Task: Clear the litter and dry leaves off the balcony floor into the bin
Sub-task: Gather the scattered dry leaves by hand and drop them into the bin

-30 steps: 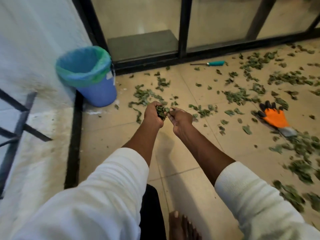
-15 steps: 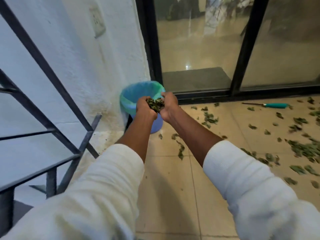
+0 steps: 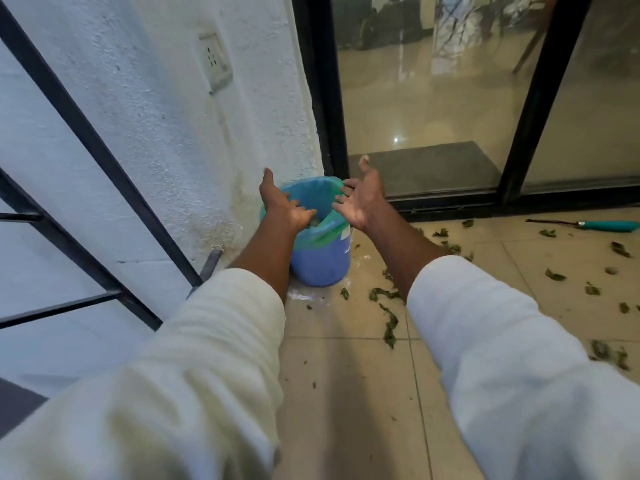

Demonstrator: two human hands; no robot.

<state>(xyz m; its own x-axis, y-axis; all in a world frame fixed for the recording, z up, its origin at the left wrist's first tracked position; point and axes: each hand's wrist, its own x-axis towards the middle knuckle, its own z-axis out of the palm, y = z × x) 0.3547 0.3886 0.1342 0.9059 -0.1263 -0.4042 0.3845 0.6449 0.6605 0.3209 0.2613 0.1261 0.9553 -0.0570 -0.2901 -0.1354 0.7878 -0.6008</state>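
Note:
A blue bin (image 3: 320, 265) with a green liner stands on the tiled floor in the corner by the white wall. My left hand (image 3: 282, 206) and my right hand (image 3: 358, 199) hover over its mouth, spread apart, palms facing each other, fingers relaxed and holding nothing. A few leaves show just inside the bin beside my left fingers. Dry green leaves (image 3: 388, 317) lie scattered on the floor right of the bin and further out to the right.
A black metal railing (image 3: 104, 161) runs along the left. A sliding glass door with a black frame (image 3: 533, 109) closes the back. A teal-handled tool (image 3: 602, 225) lies on the floor at the far right.
Both hands carried a clump of leaves from the floor up to the bin, then parted and let it go. The leaves are no longer in my hands.

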